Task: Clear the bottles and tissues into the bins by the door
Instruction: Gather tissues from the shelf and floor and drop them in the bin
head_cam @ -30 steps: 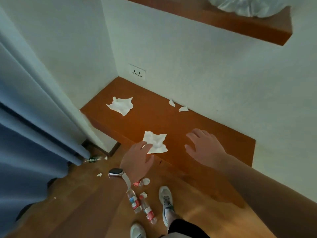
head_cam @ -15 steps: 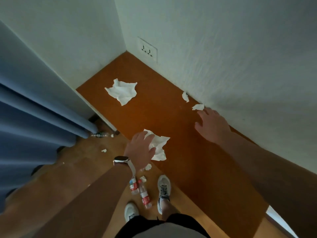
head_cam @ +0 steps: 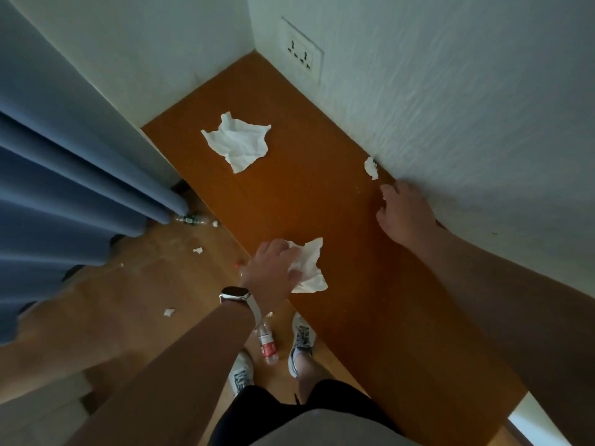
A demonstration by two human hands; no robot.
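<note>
The task looks to be at its start: almost all the rubbish is not yet picked up, and no bins or door are in view.

The left hand (head_cam: 273, 268) lies at the near edge of the orange shelf (head_cam: 370, 300), and its fingers are closing on a crumpled tissue (head_cam: 309, 267); the tissue seems still to rest on the wood. The right hand (head_cam: 404, 214) is at about 2 o'clock from the left one, against the wall (head_cam: 467, 107). Its fingers are curled down to the shelf surface, and a speck of white shows at the fingertips, but whether it pinches something cannot be told.

Still to collect on the shelf are a large flat tissue (head_cam: 238, 141) at 11 o'clock from the left hand, and a small scrap (head_cam: 371, 168) by the wall, just at 11 o'clock from the right hand.

On the floor (head_cam: 112, 300) lie a bottle with a red label (head_cam: 266, 344) between the shoes, a green bottle (head_cam: 193, 219) at the foot of the curtain (head_cam: 64, 188), and a few small white scraps (head_cam: 168, 312). All of this must still be carried to the bins.
</note>
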